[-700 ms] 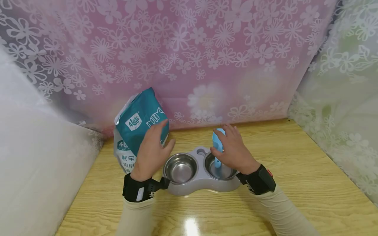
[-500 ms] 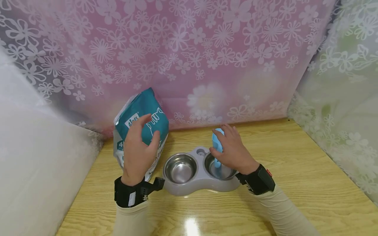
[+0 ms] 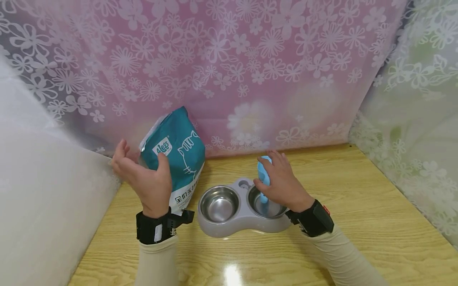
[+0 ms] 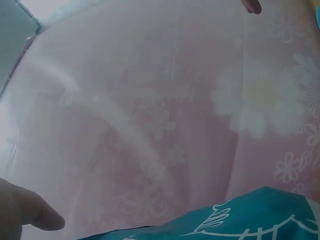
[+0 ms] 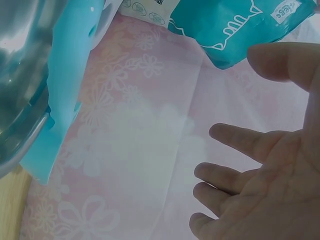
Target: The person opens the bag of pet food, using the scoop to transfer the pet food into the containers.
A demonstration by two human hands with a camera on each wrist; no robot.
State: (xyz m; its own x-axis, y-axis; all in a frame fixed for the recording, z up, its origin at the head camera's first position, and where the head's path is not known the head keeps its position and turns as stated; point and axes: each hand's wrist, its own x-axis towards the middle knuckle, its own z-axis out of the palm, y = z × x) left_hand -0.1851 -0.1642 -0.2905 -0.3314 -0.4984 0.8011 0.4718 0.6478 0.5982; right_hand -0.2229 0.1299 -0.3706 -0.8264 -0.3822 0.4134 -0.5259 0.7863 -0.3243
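My left hand [image 3: 144, 180] is raised in front of the left side of a teal and white 4legs pet food bag [image 3: 180, 165], fingers spread, holding nothing. Part of the bag is hidden behind it. In the left wrist view only a thumb and the bag's top edge [image 4: 260, 210] show. My right hand [image 3: 284, 182] hovers over a light blue scoop [image 3: 263, 176], which leans in the right steel bowl [image 3: 273, 210]. The right wrist view shows these fingers loosely extended and apart from the scoop [image 5: 72, 65]. The left steel bowl [image 3: 219, 206] has nothing in it.
Both bowls sit in a grey double-bowl stand [image 3: 243, 227] on the wood-grain table [image 3: 229, 258]. A pink floral sheet [image 3: 250, 79] hangs behind the table. Pale sheets close off the left side [image 3: 43, 190] and the right side [image 3: 411, 139].
My left hand has moved left across the front of the bag and turned its fingers outward, uncovering more of the bag's front. The right hand and the scoop look unchanged.
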